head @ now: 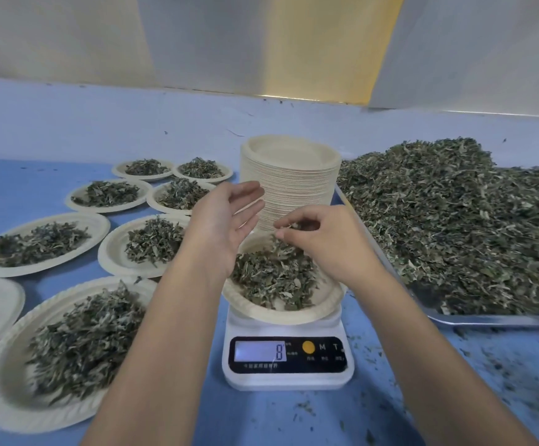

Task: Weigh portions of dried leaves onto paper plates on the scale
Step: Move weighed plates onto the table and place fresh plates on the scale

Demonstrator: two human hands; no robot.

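Note:
A white digital scale (287,378) stands in the middle of the blue table, its display reading 8. On it sits a paper plate (293,313) holding a heap of dried leaves (271,278). My right hand (322,239) hovers over the plate's far side and pinches a few dried leaves at its fingertips. My left hand (223,226) is held just left of the plate, palm turned inward, fingers straight and holding nothing. A big pile of dried leaves (454,220) fills a metal tray (486,321) on the right.
A tall stack of blank paper plates (290,175) stands behind the scale. Several filled plates (46,243) lie across the left side of the table. Leaf crumbs (493,371) are scattered at the front right. A pale wall closes the back.

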